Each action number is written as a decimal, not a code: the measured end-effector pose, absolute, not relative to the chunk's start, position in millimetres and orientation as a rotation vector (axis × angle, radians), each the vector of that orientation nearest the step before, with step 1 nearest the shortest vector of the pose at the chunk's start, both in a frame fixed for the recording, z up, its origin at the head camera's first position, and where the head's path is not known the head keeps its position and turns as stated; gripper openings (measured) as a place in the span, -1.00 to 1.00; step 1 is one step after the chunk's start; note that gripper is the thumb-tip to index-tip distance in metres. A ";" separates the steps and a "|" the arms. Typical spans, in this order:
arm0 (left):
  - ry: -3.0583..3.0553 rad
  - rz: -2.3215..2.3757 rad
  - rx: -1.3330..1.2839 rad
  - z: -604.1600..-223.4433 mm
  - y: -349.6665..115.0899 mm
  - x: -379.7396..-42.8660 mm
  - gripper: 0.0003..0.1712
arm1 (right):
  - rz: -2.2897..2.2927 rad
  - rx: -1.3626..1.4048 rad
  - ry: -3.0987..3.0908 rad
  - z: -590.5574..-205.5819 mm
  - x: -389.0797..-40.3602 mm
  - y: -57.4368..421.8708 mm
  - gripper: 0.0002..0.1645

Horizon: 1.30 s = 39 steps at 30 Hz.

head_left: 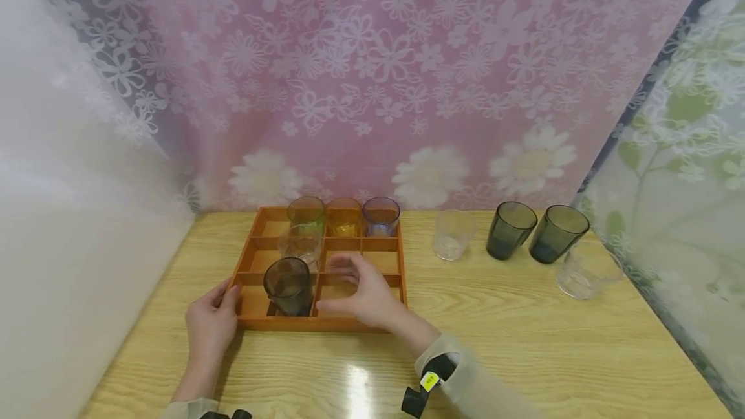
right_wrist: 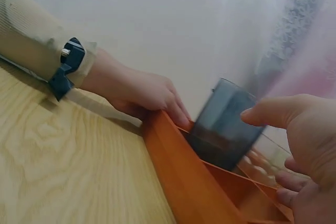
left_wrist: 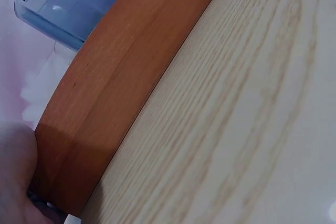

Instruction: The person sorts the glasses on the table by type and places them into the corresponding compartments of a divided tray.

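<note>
A wooden compartment tray lies on the table. My left hand grips its front left corner. In the tray's front row a dark grey glass stands slightly tilted; in the right wrist view the dark glass rises above the tray's orange-brown side. Just right of it my right hand hovers over the tray, thumb and fingers spread apart and holding nothing. Behind the dark glass is a clear glass. Green, amber and blue glasses fill part of the back row.
Right of the tray stand a clear tumbler, two dark glasses and a clear glass mug with a handle. A pink floral curtain hangs behind the wood-grain table; pale walls flank both sides.
</note>
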<state>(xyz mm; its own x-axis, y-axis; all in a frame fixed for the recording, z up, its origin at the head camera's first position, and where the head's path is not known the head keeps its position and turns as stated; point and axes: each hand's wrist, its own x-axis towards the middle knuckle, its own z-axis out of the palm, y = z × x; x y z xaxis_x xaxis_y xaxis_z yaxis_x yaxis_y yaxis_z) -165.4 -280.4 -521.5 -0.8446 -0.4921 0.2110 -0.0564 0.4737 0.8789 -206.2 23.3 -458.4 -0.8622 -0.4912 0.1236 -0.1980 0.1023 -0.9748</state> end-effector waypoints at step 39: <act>-2.330 -1.344 0.506 -511.3 -274.2 -161.8 -0.62 | -2.061 -0.598 2.483 -435.1 -203.0 220.5 -0.37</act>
<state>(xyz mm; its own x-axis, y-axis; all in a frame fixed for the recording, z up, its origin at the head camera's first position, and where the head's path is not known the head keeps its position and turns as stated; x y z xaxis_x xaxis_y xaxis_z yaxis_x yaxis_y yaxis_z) -161.8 -274.2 -511.3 -0.8535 -0.4957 0.1608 -0.1090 0.4715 0.8751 -203.0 220.5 -435.1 -0.9242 -0.1869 0.3332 -0.3619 0.1492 -0.9202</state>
